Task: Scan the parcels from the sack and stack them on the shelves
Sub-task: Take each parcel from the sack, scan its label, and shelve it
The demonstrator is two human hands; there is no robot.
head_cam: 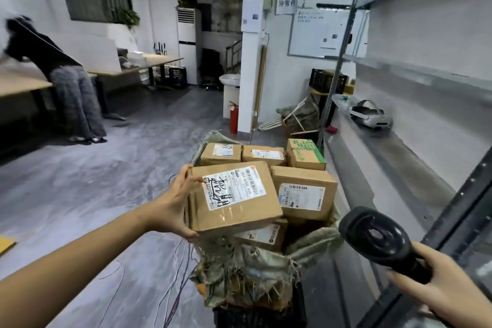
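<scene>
My left hand [174, 202] grips the left side of a brown cardboard parcel [245, 213] with a white shipping label marked in black pen, held above the sack. My right hand [442, 287] holds a black barcode scanner [378, 239] by its handle, its head to the right of the parcel and turned toward it. The frayed green woven sack [255, 263] stands open below, with several more brown parcels [303, 194] inside, one printed green [306, 153]. Grey metal shelves [386, 168] run along the right.
A white headset [371, 116] lies on a shelf at the right. A person [64, 80] leans over a table at the far left. A red fire extinguisher [233, 117] stands by the white pillar. Loose coloured threads trail on the grey floor left of the sack.
</scene>
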